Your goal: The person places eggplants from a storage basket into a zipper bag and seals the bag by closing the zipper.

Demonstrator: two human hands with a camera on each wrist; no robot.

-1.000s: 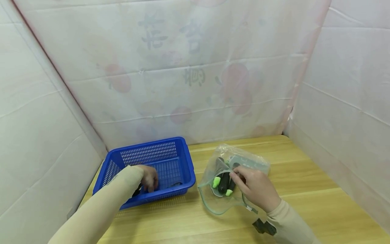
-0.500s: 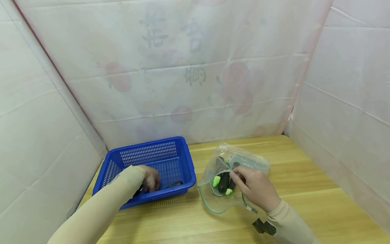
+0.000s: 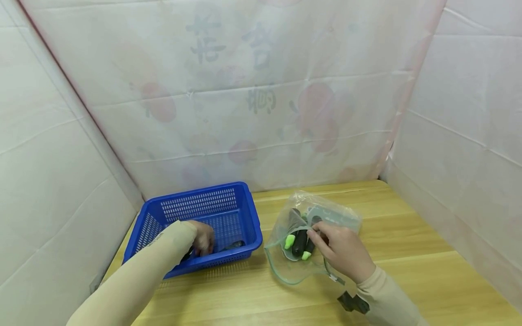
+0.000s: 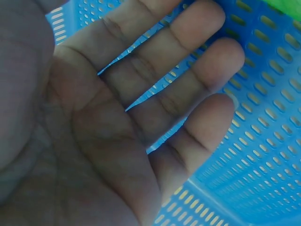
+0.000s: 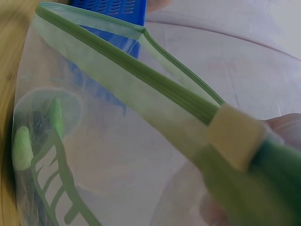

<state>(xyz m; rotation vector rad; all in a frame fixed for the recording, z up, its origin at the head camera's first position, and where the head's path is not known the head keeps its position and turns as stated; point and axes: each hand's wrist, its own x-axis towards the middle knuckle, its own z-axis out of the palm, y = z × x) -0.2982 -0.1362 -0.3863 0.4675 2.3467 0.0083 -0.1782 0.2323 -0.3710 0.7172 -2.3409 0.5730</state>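
My left hand (image 3: 202, 238) reaches down into a blue perforated plastic basket (image 3: 251, 213). In the left wrist view its fingers (image 4: 164, 101) lie extended and slightly apart, with nothing visible in the palm. Beside it in the basket lies a dark glossy piece (image 3: 235, 245); another dark bit shows by the wrist. A green edge (image 4: 288, 5) appears at that wrist view's corner. My right hand (image 3: 344, 249) pinches the rim of a clear zip bag (image 3: 285, 275), whose mouth gapes toward me. Inside the bag are several dark elongated pieces (image 3: 300, 243) with bright green ends, resembling small eggplants.
Both containers rest on a light wooden table (image 3: 408, 267). Pale printed cloth (image 3: 265, 113) hangs along the back, with plain cloth walls at left and right. A small black item (image 3: 353, 303) sits by my right sleeve.
The left hand shifts very slightly to the right inside the basket, and a little more of the dark glossy piece shows. The right hand and the bag stay in place.
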